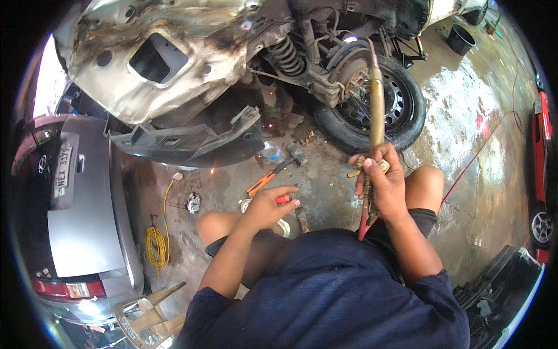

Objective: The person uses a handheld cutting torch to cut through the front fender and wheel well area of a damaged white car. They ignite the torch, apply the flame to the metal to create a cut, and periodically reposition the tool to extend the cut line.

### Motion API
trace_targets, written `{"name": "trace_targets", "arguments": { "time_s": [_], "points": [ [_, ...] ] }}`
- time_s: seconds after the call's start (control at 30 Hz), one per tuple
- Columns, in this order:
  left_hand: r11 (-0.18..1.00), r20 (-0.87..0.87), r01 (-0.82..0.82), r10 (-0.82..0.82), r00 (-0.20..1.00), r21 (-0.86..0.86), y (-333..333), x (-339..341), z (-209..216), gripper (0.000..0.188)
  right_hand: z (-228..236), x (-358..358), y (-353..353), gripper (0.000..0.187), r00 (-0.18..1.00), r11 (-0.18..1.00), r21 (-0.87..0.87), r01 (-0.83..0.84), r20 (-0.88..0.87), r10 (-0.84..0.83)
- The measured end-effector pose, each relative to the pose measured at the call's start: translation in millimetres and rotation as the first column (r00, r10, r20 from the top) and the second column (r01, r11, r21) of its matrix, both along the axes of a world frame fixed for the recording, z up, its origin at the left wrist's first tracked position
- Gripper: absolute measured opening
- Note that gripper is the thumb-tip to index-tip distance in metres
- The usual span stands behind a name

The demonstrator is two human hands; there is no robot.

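from the head, one wide fisheye camera looks down on the hands (pixel 386 185) from close above.

White glare washes out the glossy floor (pixel 456 104) at right, and fisheye distortion bends the black-rimmed edges.

Right of centre, the bare, firmly curled right grip (pixel 385 181) tops a bare forearm (pixel 417 247); just below centre, the bare left grip (pixel 266 208) curls, fingers pointing right.

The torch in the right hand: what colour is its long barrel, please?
The barrel is brassy gold, best seen in the head view.
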State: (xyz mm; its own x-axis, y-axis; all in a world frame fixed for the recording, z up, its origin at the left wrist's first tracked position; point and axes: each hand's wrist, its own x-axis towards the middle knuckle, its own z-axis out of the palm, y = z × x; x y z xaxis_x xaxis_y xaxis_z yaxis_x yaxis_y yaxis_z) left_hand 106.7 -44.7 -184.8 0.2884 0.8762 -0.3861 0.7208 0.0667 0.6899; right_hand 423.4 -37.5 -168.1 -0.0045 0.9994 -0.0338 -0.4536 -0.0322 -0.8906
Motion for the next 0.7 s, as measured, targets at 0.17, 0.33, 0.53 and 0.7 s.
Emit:
{"name": "trace_targets", "arguments": {
  "time_s": [0.17, 0.33, 0.53, 0.7],
  "points": [
    [0.995, 0.063, 0.005, -0.011, 0.998, 0.096, 9.8, 15.1, 7.1, 0.038, 10.1, 0.0, -7.2, 0.018, 0.993, 0.985, 0.133, -0.112, -0.013, 0.114],
    [1.000, -0.231, -0.009, 0.013, 0.973, 0.021, 39.4, -24.8, -50.8, 0.037, 2.9, 19.8, -7.8, 0.018, 0.977, 0.963, 0.168, -0.211, 0.043, 0.207],
    [0.959, -0.566, -0.246, 0.128, 0.815, -0.138, 73.7, -164.8, -143.2, 0.043, -10.7, 32.9, -1.3, 0.019, 0.993, 0.992, 0.080, -0.101, -0.049, 0.105],
    [0.944, -0.721, -0.323, 0.270, 0.638, 0.067, 96.6, -243.0, -187.4, 0.046, -23.4, 41.1, 21.4, 0.024, 0.998, 0.996, 0.078, 0.053, 0.036, -0.056]
  ]
}}
